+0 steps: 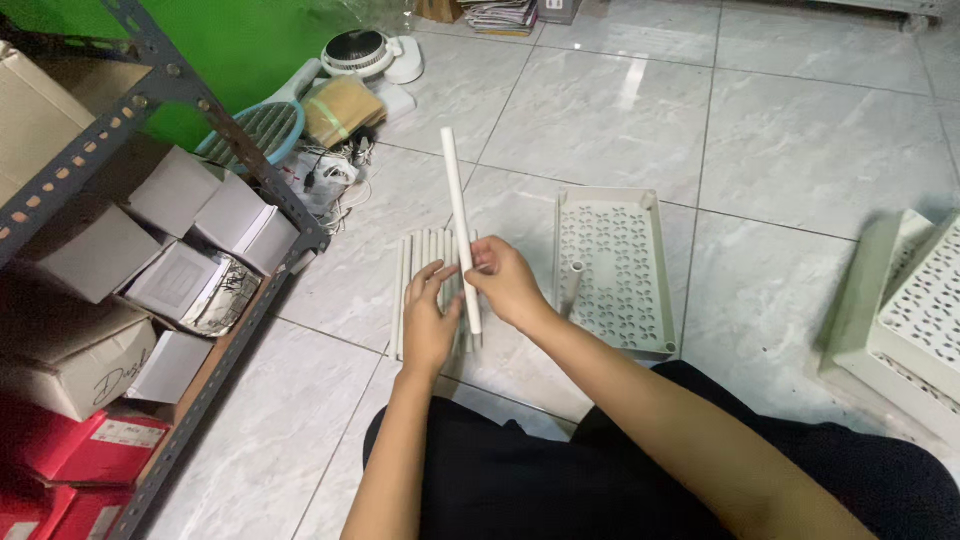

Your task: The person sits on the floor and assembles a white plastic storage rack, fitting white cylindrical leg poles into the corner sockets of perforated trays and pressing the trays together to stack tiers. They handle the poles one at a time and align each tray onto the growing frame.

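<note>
Grey cardboard boxes (215,215) and a brown carton (70,365) sat on the metal shelf (150,75), red boxes (85,450) below them.

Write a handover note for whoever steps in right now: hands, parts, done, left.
Right hand: grips one white tube, lifted and slanting away from the person.
Left hand: rests on the tube bundle lying on the floor tiles, fingers by the lifted tube's lower end.
Tray: perforated, flat on the floor right of the bundle, with one short post standing in it near its left edge.
More trays are stacked at far right.
Done: one post stands in the tray.
Left: the bundle's tubes are still loose; the stacked trays are untouched.
</note>
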